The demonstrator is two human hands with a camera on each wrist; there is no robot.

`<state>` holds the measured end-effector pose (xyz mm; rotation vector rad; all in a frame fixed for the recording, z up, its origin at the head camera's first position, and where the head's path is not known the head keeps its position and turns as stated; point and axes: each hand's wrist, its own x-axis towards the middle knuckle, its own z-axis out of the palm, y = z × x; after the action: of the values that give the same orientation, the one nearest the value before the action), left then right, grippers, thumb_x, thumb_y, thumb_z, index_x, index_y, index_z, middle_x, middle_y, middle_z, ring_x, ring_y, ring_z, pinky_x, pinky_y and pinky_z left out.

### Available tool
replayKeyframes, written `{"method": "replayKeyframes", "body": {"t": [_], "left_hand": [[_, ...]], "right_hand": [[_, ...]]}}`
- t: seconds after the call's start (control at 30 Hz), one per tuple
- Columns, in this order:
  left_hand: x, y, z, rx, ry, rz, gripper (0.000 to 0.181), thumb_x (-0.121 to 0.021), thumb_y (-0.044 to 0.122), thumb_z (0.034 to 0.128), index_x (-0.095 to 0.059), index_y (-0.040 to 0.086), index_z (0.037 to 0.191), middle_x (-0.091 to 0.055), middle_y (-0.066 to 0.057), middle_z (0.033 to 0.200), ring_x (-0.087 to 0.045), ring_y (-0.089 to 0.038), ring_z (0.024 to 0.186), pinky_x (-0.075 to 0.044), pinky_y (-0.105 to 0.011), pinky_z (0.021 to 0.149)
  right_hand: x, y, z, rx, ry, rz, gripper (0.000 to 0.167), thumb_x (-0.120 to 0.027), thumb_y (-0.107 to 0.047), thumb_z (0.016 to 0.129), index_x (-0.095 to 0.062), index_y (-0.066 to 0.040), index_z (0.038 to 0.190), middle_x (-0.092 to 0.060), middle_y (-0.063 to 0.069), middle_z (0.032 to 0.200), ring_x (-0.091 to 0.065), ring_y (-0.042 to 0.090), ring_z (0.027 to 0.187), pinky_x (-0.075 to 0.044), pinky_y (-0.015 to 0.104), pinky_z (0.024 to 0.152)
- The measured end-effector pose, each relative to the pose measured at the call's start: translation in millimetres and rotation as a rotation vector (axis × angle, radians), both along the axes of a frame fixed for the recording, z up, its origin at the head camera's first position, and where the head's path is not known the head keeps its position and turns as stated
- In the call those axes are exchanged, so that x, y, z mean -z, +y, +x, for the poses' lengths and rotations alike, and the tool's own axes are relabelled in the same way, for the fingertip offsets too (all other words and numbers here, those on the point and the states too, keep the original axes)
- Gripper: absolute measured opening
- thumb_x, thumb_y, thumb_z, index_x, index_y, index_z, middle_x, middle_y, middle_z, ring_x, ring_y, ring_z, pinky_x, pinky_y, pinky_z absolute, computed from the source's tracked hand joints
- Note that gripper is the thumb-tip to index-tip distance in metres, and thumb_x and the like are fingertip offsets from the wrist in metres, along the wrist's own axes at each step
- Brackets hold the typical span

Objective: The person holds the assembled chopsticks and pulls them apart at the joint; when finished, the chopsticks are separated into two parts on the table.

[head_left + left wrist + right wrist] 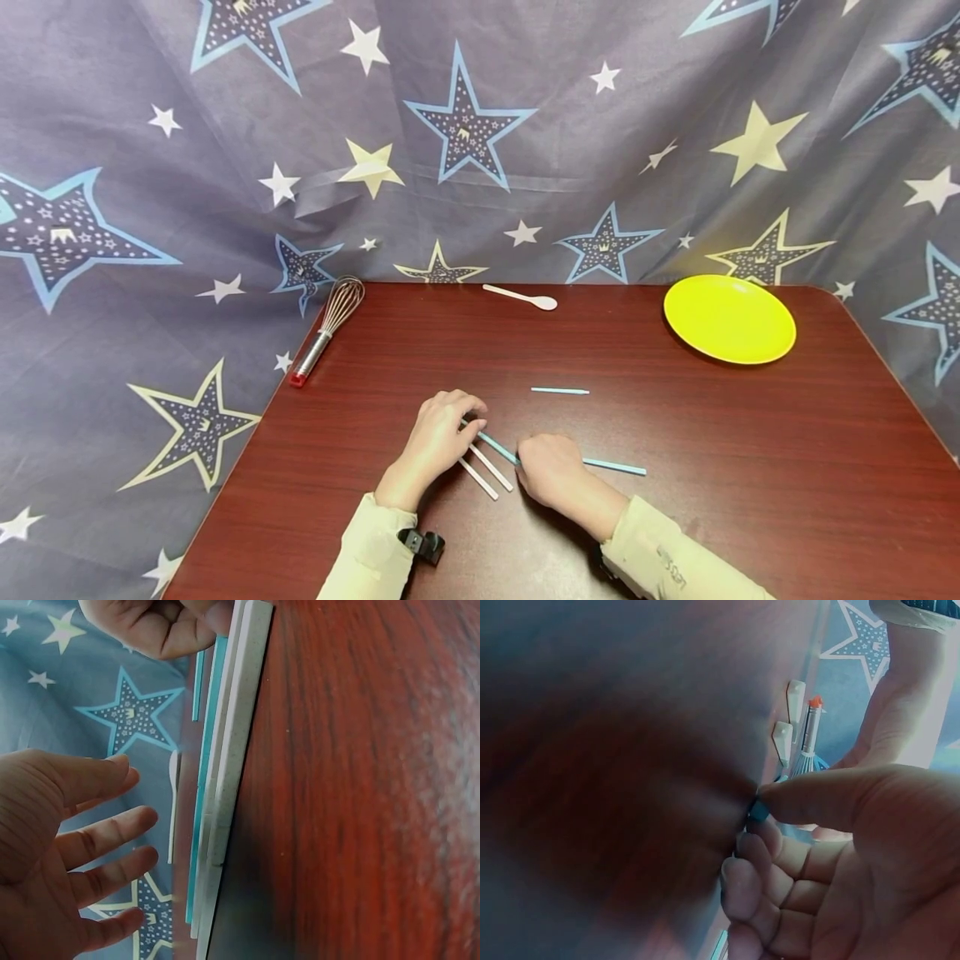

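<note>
Two white sticks lie side by side on the table, slanting, with a blue stick just beyond them. My right hand pinches the near end of that blue stick between thumb and forefinger, its other fingers curled. Over the sticks' far ends is my left hand; in the left wrist view the left hand has its fingers spread and relaxed, holding nothing. A second blue stick emerges to the right of my right hand, partly hidden by it. A shorter blue stick lies farther back.
A whisk lies at the table's left edge. Along the back edge are a white spoon and, to the right, a yellow plate. Behind the table hangs a grey curtain with stars.
</note>
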<state>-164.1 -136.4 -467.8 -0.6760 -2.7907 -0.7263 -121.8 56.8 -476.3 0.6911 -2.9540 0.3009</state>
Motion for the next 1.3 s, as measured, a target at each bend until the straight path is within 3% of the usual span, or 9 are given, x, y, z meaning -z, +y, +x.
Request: {"method": "replayKeyframes", "body": {"t": [0.17,0.37,0.47,0.7,0.9,1.17,1.3], "left_hand": [[0.3,-0.1,-0.9,0.022,0.002,0.012,0.015,-0.073,0.016,0.0861,-0.071,0.015,0.101,-0.065,0.0,0.104,-0.059,-0.022,0.098,-0.041,-0.05,0.091],[1.3,-0.2,-1.5,0.072,-0.008,-0.01,0.037,-0.072,0.016,0.087,-0.065,0.011,0.123,-0.059,-0.011,0.128,-0.052,-0.031,0.121,-0.037,-0.058,0.098],[1.9,-0.1,-2.3,0.089,-0.006,-0.02,0.042,-0.073,0.015,0.0861,-0.063,0.009,0.126,-0.055,-0.015,0.133,-0.047,-0.035,0.127,-0.034,-0.061,0.1],[0.1,1.2,-3.3,0.086,0.038,-0.06,0.033,-0.073,0.018,0.086,-0.067,0.012,0.118,-0.061,-0.009,0.125,-0.05,-0.032,0.123,-0.026,-0.066,0.104],[-2.6,4.2,-2.8,0.082,0.017,-0.042,0.029,-0.073,0.019,0.0865,-0.068,0.013,0.114,-0.067,-0.002,0.114,-0.056,-0.025,0.116,-0.025,-0.064,0.105],[-6.7,9.7,-3.0,0.123,-0.024,0.025,0.027,-0.072,0.021,0.088,-0.068,0.013,0.113,-0.07,0.001,0.109,-0.064,-0.021,0.106,-0.031,-0.059,0.105],[-7.7,12.7,-3.1,0.158,-0.029,0.076,0.025,-0.072,0.021,0.0883,-0.069,0.014,0.112,-0.072,0.001,0.104,-0.066,-0.017,0.094,-0.042,-0.046,0.096]], "right_hand": [[-3.8,4,0.0,0.008,-0.003,-0.022,0.025,-0.074,-0.016,0.077,-0.052,-0.012,0.067,-0.059,0.006,0.063,-0.062,0.027,0.061,-0.048,0.041,0.052],[-11.4,15,0.2,0.026,0.039,-0.064,0.025,-0.074,-0.015,0.078,-0.051,-0.011,0.07,-0.059,0.007,0.062,-0.063,0.03,0.061,-0.048,0.043,0.054],[-13.8,20,0.2,0.027,0.067,-0.069,0.025,-0.074,-0.015,0.078,-0.05,-0.011,0.072,-0.06,0.006,0.064,-0.064,0.029,0.063,-0.047,0.042,0.056],[-16.0,30,-0.7,0.01,0.115,-0.103,0.023,-0.075,-0.013,0.077,-0.052,-0.014,0.074,-0.059,0.002,0.067,-0.064,0.024,0.068,-0.044,0.039,0.06],[-20.4,41,-0.6,0.0,0.179,-0.127,0.024,-0.076,-0.012,0.077,-0.052,-0.014,0.074,-0.057,-0.001,0.068,-0.063,0.022,0.071,-0.043,0.037,0.06],[-24.8,59,-0.6,-0.006,0.254,-0.166,0.026,-0.078,-0.012,0.075,-0.052,-0.014,0.075,-0.056,-0.003,0.071,-0.061,0.018,0.068,-0.041,0.034,0.057],[-25.9,66,-0.8,-0.013,0.271,-0.19,0.029,-0.078,-0.011,0.075,-0.049,-0.015,0.073,-0.052,-0.004,0.07,-0.058,0.019,0.065,-0.042,0.035,0.057]]}}
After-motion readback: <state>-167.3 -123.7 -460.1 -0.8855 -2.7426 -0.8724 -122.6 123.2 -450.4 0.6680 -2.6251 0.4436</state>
